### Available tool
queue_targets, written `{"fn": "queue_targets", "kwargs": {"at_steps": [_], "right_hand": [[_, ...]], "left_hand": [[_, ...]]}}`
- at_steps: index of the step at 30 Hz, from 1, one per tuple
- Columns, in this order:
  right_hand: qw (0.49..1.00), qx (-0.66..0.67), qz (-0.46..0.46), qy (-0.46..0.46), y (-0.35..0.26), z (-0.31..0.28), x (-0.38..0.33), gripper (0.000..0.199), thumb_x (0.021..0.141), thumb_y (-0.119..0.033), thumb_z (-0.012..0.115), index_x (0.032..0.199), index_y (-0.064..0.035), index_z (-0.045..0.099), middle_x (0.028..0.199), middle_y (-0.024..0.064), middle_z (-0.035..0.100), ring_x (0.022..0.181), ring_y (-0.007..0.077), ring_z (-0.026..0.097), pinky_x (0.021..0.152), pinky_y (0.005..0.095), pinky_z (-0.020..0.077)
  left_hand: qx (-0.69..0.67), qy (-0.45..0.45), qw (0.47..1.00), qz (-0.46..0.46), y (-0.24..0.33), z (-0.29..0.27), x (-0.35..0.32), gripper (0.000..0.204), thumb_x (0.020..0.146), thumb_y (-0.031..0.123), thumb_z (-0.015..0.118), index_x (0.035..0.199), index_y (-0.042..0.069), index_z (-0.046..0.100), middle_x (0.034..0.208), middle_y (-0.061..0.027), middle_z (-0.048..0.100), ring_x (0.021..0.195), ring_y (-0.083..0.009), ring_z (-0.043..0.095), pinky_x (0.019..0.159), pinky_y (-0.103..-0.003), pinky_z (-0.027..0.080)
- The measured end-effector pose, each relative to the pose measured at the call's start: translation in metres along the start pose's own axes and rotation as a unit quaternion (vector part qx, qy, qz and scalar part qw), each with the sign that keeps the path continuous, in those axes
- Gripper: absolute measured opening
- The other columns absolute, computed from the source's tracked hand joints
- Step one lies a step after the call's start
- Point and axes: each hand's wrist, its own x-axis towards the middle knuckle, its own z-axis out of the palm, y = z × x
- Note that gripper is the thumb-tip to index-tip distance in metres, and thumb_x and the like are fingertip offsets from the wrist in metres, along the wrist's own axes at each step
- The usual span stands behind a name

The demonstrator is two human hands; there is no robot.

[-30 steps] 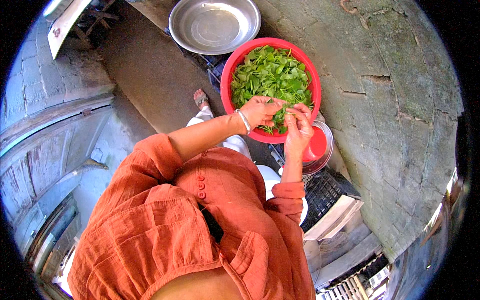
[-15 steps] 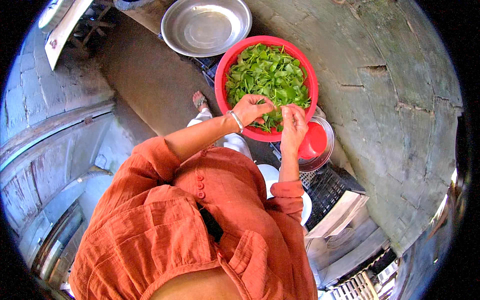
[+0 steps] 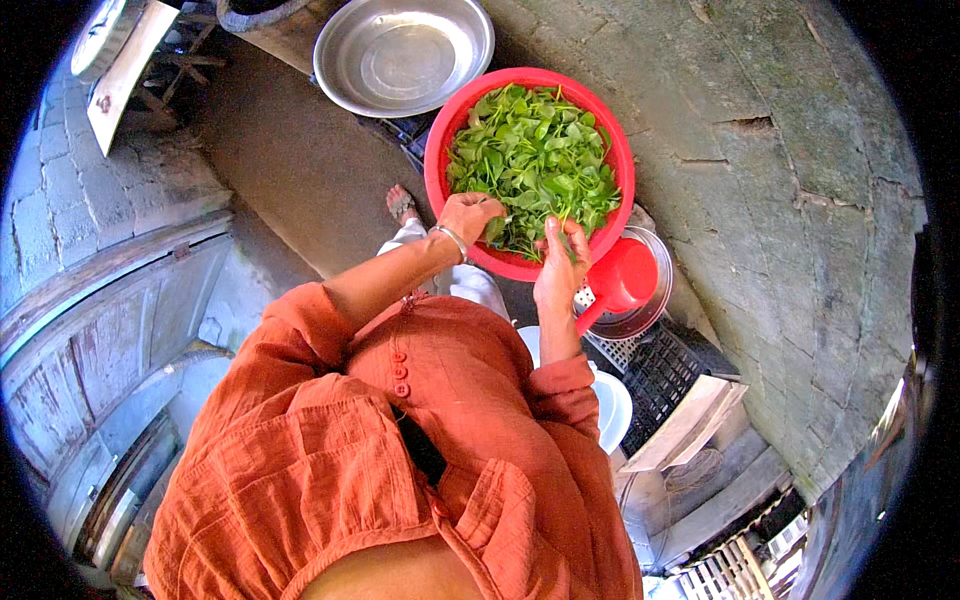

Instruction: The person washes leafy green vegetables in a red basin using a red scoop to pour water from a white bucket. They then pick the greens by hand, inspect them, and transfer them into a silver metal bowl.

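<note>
A round red basin [image 3: 627, 190] holds a heap of loose green leaves with thin stems, leafy greens [image 3: 535, 150]. My left hand [image 3: 470, 215], with a silver bangle at its wrist, reaches over the basin's near left rim. Its fingers are pinched together among the leaves, and greens show at the tips. Over the near right part of the basin is my right hand [image 3: 562, 258], thumb and fingers curled together around some greens. How much each hand holds is hidden by the fingers.
A wide metal basin [image 3: 400, 55] stands beyond the red one on the left. Right of my right hand, a red dipper [image 3: 625, 278] lies on a metal pot [image 3: 655, 310]. Nearer are a white bucket [image 3: 612, 410], a black crate [image 3: 660, 385] and a stone wall [image 3: 780, 190].
My hands were close together over the leaves; now they are apart, the left moved left to the rim, the right slightly nearer me. More of the red dipper shows.
</note>
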Motion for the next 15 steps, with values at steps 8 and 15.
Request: {"fn": "queue_targets", "kwargs": {"at_steps": [8, 15], "right_hand": [[0.816, -0.543, -0.2, 0.011, 0.059, -0.028, 0.089, 0.047, 0.067, -0.01, 0.065, 0.112, -0.009, 0.052, 0.119, 0.0177, 0.044, 0.109, 0.0343, 0.04, 0.09, 0.0423, 0.0356], [0.709, -0.613, -0.247, -0.244, 0.087, 0.008, 0.051, 0.042, 0.072, -0.03, 0.061, 0.113, -0.0209, 0.053, 0.125, 0.0082, 0.041, 0.103, 0.0329, 0.041, 0.081, 0.0475, 0.0374]], "left_hand": [[-0.034, -0.062, 0.996, -0.055, -0.014, -0.021, -0.005, 0.017, 0.083, 0.021, 0.049, 0.088, 0.007, 0.058, 0.078, 0.0009, 0.055, 0.064, -0.01, 0.053, 0.054, -0.024, 0.044], [0.14, -0.1, 0.985, 0.0, -0.01, -0.021, -0.013, 0.021, 0.083, 0.017, 0.051, 0.099, 0.004, 0.057, 0.094, -0.0027, 0.055, 0.085, -0.0129, 0.056, 0.072, -0.031, 0.051]]}}
